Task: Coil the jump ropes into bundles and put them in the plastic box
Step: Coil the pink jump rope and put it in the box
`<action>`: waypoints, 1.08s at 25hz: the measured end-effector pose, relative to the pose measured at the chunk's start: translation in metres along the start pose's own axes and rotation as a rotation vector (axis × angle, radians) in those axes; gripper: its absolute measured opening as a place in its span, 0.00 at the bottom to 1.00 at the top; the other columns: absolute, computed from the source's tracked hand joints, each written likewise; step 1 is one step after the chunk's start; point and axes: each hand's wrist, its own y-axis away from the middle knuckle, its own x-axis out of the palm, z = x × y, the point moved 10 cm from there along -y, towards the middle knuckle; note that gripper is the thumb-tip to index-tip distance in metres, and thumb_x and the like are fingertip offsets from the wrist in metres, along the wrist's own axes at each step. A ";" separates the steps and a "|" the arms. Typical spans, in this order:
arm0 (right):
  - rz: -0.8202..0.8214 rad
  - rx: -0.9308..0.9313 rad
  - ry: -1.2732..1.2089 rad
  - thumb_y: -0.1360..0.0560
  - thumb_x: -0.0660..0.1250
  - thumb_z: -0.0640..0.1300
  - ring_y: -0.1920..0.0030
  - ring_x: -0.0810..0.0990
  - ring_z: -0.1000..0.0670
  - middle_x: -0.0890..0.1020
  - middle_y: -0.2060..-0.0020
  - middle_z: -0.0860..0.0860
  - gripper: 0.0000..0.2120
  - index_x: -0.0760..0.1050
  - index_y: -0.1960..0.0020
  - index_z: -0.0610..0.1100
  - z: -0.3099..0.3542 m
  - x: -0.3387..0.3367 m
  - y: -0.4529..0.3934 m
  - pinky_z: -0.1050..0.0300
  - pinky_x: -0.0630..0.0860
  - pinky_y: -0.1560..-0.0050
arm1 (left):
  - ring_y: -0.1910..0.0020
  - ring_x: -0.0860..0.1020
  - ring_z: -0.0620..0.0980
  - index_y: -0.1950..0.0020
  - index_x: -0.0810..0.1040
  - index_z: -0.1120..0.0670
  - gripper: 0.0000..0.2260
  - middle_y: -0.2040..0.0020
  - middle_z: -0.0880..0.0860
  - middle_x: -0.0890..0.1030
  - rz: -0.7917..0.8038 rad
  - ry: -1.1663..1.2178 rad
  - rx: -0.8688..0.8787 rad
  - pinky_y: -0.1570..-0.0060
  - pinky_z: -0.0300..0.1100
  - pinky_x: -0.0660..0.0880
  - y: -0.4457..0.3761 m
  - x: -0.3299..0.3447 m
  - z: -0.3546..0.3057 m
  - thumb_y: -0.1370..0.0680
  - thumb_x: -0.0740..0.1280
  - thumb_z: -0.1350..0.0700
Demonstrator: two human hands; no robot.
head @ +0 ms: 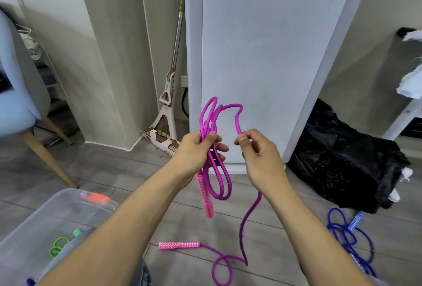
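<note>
head view: the purple jump rope [215,148] is held up in front of the person, partly gathered into loops. the left hand [198,149] grips the bundle of loops, fingers and thumb curled round the strands, with loops standing up above the fist and two more hanging below it. one pink handle [206,196] dangles straight down from that hand beside the hanging loops. the right hand [257,148] pinches the rope's free strand between thumb and fingertips, just beside the left hand; the strand arches from the bundle over to this pinch. below the right hand the rope drops to the floor [137,171], curls into a loose loop and ends at the second pink handle [179,245], which lies flat on the grey boards.

at lower left stands the clear plastic box [29,235], with an orange latch on its far rim; a green rope [59,245] lies inside it. at lower right a blue rope [349,240] lies uncoiled on the floor, near a black plastic bag [342,162].

behind the hands is a glossy white cabinet [262,57]. a mop [170,93] leans in the corner left of it, and a pale blue chair [18,93] with wooden legs stands at far left.
</note>
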 end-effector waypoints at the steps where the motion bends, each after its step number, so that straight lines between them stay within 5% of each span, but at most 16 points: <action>1: 0.022 -0.009 0.007 0.17 0.60 0.48 0.73 0.68 0.56 0.75 0.72 0.59 0.09 0.76 0.53 0.49 0.002 0.006 0.003 0.64 0.64 0.70 | 0.62 0.84 0.55 0.46 0.77 0.61 0.11 0.57 0.57 0.86 0.005 -0.022 0.009 0.55 0.51 0.83 0.000 0.001 0.001 0.15 0.59 0.55; 4: 0.089 -0.029 0.088 0.16 0.59 0.50 0.67 0.77 0.61 0.83 0.63 0.60 0.10 0.77 0.51 0.50 0.003 0.020 0.009 0.69 0.67 0.69 | 0.56 0.85 0.59 0.46 0.79 0.60 0.11 0.53 0.60 0.85 0.030 -0.067 0.020 0.52 0.54 0.83 0.000 0.008 0.005 0.16 0.62 0.54; 9: 0.111 -0.014 0.243 0.16 0.58 0.52 0.67 0.77 0.63 0.80 0.68 0.61 0.09 0.74 0.52 0.52 -0.005 0.026 0.010 0.67 0.66 0.69 | 0.54 0.85 0.61 0.45 0.80 0.64 0.11 0.50 0.63 0.85 0.000 0.054 -0.036 0.52 0.57 0.83 0.003 0.013 0.017 0.17 0.64 0.57; 15: 0.114 -0.153 0.406 0.16 0.54 0.53 0.62 0.77 0.44 0.79 0.65 0.53 0.11 0.70 0.51 0.49 0.005 0.030 0.016 0.46 0.75 0.61 | 0.65 0.81 0.51 0.49 0.78 0.69 0.14 0.62 0.59 0.78 0.005 0.024 0.002 0.64 0.50 0.83 0.004 0.016 0.013 0.18 0.65 0.56; 20: 0.230 -0.175 0.373 0.15 0.51 0.53 0.62 0.75 0.48 0.78 0.62 0.55 0.08 0.67 0.46 0.53 0.009 0.042 0.021 0.49 0.69 0.64 | 0.63 0.82 0.52 0.56 0.81 0.56 0.12 0.64 0.52 0.82 -0.059 -0.200 0.105 0.53 0.56 0.82 -0.001 0.003 0.003 0.17 0.63 0.54; 24: 0.350 -0.104 0.328 0.16 0.54 0.53 0.66 0.74 0.50 0.77 0.67 0.53 0.10 0.69 0.53 0.53 -0.001 0.042 0.019 0.48 0.72 0.63 | 0.52 0.85 0.51 0.48 0.75 0.59 0.11 0.53 0.54 0.87 -0.162 0.031 0.107 0.46 0.51 0.81 -0.008 -0.024 -0.010 0.14 0.55 0.57; 27: 0.498 0.026 0.221 0.16 0.57 0.50 0.71 0.75 0.50 0.79 0.70 0.50 0.13 0.75 0.56 0.49 -0.017 0.037 0.018 0.53 0.73 0.64 | 0.54 0.86 0.53 0.51 0.72 0.57 0.11 0.56 0.55 0.86 -0.291 0.250 0.071 0.49 0.55 0.81 -0.015 -0.057 -0.011 0.14 0.53 0.58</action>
